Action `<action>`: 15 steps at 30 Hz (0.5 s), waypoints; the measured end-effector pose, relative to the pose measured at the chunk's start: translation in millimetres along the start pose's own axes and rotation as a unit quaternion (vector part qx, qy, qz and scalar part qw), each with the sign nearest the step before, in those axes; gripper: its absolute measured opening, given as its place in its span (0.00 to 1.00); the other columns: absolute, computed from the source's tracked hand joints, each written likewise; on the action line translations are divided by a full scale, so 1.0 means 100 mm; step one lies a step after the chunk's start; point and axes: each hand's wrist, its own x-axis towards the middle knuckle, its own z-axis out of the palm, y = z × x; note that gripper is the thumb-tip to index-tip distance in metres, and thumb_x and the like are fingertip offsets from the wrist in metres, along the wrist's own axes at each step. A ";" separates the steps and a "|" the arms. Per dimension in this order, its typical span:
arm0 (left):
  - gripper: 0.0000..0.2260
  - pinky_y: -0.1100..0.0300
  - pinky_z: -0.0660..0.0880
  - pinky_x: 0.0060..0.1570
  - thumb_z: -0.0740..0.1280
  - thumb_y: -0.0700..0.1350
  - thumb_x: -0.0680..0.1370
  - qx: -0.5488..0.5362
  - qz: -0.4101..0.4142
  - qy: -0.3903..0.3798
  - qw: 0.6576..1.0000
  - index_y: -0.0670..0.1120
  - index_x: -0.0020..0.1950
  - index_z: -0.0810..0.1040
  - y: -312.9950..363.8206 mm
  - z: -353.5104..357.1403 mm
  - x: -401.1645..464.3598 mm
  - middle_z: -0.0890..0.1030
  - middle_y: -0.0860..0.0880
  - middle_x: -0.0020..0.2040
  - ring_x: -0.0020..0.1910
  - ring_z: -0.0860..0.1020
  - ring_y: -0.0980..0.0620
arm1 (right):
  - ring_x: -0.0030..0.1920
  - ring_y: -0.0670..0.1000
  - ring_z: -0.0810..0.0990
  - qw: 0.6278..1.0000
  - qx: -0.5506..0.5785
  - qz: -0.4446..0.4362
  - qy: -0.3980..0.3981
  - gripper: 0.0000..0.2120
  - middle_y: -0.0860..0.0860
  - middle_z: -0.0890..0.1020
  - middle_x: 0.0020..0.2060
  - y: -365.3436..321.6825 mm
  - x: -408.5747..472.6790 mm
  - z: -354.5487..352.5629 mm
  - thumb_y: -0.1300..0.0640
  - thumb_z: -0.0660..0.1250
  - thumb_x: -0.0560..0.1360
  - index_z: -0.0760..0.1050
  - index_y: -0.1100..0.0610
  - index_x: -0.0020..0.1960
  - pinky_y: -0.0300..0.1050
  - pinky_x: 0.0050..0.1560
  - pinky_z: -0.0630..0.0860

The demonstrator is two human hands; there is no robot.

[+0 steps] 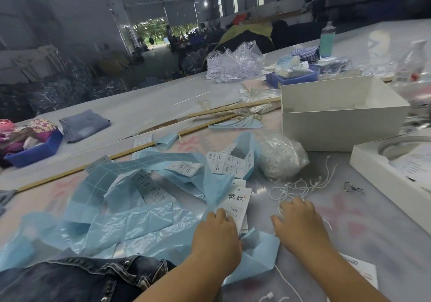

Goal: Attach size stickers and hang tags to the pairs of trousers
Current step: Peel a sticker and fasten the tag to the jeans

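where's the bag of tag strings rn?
Head view, right of centre: the clear bag sits just in front of the open white box, with loose strings spilling toward the right hand.

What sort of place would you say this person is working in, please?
Probably a garment factory's finishing area: a long work table strewn with hang tags and sticker backing sheets, dark jeans at its edge, under a high hall roof.

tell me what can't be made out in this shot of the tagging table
Head view:
- Left hand: fingertips curl out of sight over the white printed hang tag; grip unclear.
- Dark denim trousers: cut off by the bottom edge.
- White size stickers on blue backing sheets: print too small.
- Open white cardboard box: front wall hides its contents.
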 end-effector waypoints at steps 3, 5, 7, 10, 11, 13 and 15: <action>0.21 0.49 0.70 0.57 0.61 0.57 0.80 -0.041 -0.005 -0.005 0.999 0.45 0.67 0.71 -0.04 -0.03 0.01 0.68 0.46 0.63 0.61 0.69 0.44 | 0.56 0.53 0.71 0.998 -0.053 -0.015 -0.016 0.12 0.49 0.75 0.54 -0.01 0.09 0.05 0.48 0.58 0.76 0.76 0.51 0.54 0.47 0.54 0.70; 0.22 0.49 0.70 0.57 0.61 0.60 0.78 -0.062 -0.005 -0.008 0.998 0.46 0.64 0.73 -0.07 -0.06 0.01 0.69 0.47 0.61 0.60 0.69 0.44 | 0.57 0.53 0.72 0.998 -0.051 -0.023 -0.016 0.10 0.48 0.76 0.54 -0.04 0.13 0.06 0.52 0.59 0.77 0.76 0.51 0.54 0.46 0.53 0.69; 0.20 0.49 0.71 0.57 0.61 0.58 0.79 -0.065 -0.005 -0.002 0.998 0.47 0.63 0.75 -0.08 -0.08 0.01 0.70 0.47 0.61 0.60 0.70 0.44 | 0.56 0.53 0.72 0.998 -0.061 -0.027 -0.017 0.11 0.49 0.77 0.54 -0.07 0.15 0.07 0.57 0.59 0.75 0.76 0.52 0.53 0.45 0.53 0.68; 0.15 0.50 0.73 0.55 0.60 0.52 0.80 -0.075 -0.009 0.021 0.997 0.47 0.62 0.76 -0.08 -0.09 0.03 0.72 0.47 0.60 0.57 0.72 0.45 | 0.57 0.53 0.72 0.996 -0.076 -0.037 -0.024 0.12 0.49 0.77 0.55 -0.11 0.13 0.08 0.60 0.58 0.74 0.75 0.53 0.55 0.44 0.56 0.68; 0.15 0.50 0.73 0.55 0.60 0.51 0.80 -0.079 -0.012 0.025 0.996 0.47 0.62 0.77 -0.09 -0.09 0.03 0.72 0.47 0.59 0.57 0.73 0.45 | 0.57 0.52 0.72 0.996 -0.073 -0.039 -0.027 0.12 0.49 0.76 0.55 -0.12 0.12 0.08 0.60 0.58 0.74 0.74 0.53 0.55 0.44 0.56 0.68; 0.17 0.50 0.72 0.54 0.61 0.56 0.79 -0.089 -0.016 0.026 0.996 0.47 0.61 0.76 -0.09 -0.10 0.05 0.73 0.47 0.58 0.56 0.73 0.45 | 0.54 0.52 0.71 0.998 -0.039 -0.051 -0.008 0.07 0.49 0.76 0.52 -0.14 0.09 0.09 0.61 0.57 0.76 0.70 0.52 0.51 0.44 0.54 0.66; 0.19 0.51 0.72 0.53 0.62 0.59 0.78 -0.081 -0.018 0.028 0.996 0.48 0.61 0.76 -0.08 -0.11 0.06 0.73 0.47 0.57 0.56 0.73 0.45 | 0.48 0.53 0.73 0.993 0.099 -0.055 0.034 0.05 0.49 0.77 0.46 -0.17 0.05 0.08 0.61 0.58 0.79 0.67 0.54 0.45 0.46 0.49 0.68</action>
